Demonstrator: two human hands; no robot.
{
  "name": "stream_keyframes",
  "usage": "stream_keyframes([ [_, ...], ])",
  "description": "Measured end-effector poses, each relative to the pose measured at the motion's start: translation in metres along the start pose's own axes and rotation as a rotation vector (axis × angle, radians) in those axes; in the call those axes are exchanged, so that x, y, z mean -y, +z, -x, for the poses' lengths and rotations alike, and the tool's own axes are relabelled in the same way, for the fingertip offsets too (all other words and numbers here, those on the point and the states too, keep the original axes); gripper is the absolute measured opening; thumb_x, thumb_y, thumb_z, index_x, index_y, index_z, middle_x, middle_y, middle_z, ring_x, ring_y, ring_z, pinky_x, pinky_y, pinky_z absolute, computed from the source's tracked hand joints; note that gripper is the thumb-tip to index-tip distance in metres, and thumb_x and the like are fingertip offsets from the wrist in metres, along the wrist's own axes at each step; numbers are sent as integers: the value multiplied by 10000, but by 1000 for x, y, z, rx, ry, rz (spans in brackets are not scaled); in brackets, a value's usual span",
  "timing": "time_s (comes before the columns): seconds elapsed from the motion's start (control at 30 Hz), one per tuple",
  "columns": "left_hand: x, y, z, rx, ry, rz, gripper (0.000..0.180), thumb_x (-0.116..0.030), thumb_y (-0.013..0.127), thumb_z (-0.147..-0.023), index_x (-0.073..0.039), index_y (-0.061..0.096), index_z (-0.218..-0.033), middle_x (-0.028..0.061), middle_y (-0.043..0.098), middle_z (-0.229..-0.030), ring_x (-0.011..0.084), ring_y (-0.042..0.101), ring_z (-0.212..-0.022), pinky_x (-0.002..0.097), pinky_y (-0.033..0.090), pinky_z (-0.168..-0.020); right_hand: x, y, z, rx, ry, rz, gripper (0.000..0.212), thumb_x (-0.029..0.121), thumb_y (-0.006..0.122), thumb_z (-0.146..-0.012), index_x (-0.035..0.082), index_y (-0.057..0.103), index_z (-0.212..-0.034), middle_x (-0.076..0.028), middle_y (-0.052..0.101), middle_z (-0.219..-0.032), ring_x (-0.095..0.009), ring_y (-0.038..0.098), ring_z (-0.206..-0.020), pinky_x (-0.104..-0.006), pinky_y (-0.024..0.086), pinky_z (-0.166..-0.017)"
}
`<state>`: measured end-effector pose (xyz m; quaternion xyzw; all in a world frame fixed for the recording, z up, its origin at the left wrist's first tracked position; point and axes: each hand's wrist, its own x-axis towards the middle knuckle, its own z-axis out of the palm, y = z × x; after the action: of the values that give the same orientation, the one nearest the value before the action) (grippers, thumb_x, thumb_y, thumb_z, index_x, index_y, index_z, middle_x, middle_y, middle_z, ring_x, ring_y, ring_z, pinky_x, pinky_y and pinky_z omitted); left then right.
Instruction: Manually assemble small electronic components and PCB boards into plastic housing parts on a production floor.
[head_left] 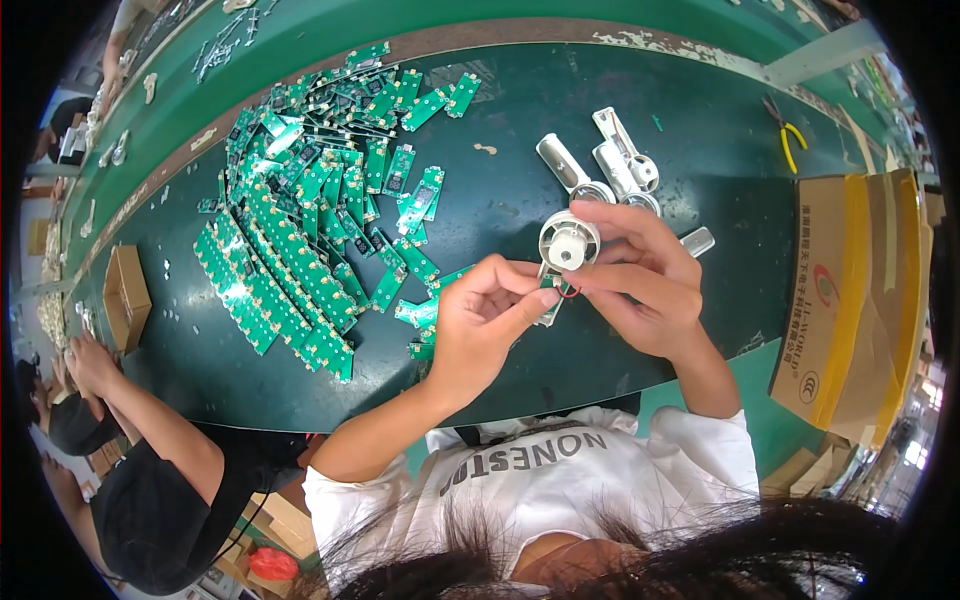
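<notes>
I hold a round white fan-like part (567,243) up over the near side of the counter (505,215), right of the middle, its pale hub facing up. The fingers of my right hand (645,285) are closed around its right side, one of them reaching to its far rim. My left hand (478,325) comes in from the left, thumb and forefinger pinched narrow on a small green board (547,314) just at the near side of the round part. A short red wire (571,293) curves between the board and my right fingers; I cannot tell where its ends join.

Just beyond my right hand lie several white housings (562,163), close together. Far to the right sit yellow-handled pliers (788,140), and nearer, by the right edge, stands a cardboard box (795,290). A broad heap of green circuit boards (240,290) spreads over the left half. Past it, near the left edge, is an open cardboard tray (124,305), with a co-worker's arm (165,425) nearer me
</notes>
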<state>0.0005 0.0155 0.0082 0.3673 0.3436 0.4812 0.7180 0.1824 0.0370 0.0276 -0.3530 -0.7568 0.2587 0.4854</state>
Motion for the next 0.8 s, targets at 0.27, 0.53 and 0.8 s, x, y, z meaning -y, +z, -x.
stream_keyframes([
  [0.27, -8, 1, -4, 115, -262, -59, 209, 10, 622, -860, -14, 446, -971, 50, 600, -946, 83, 602, -791, 233, 527, -687, 9, -8, -9, 44, -20, 214, 215, -28, 741, -668, 69, 695, -854, -168, 569, -1166, -289, 602, -990, -391, 526, -766],
  [0.53, -7, 11, 9, 55, -116, -120, 199, 41, 582, -859, -27, 408, -931, 28, 545, -823, 58, 592, -678, 220, 552, -554, 6, 12, 2, -183, -314, 386, 323, 91, 791, -614, 86, 687, -919, -93, 546, -949, -247, 577, -848, -382, 507, -695],
  [0.8, -2, 2, 7, 28, 101, -450, 505, 9, 734, -733, 5, 417, -1125, 126, 294, -1226, 85, 578, -732, 208, 538, -574, 18, 4, 0, 62, 760, -757, 576, -64, 641, -820, 39, 380, -1323, -76, 595, -945, -126, 612, -858, -267, 523, -746],
])
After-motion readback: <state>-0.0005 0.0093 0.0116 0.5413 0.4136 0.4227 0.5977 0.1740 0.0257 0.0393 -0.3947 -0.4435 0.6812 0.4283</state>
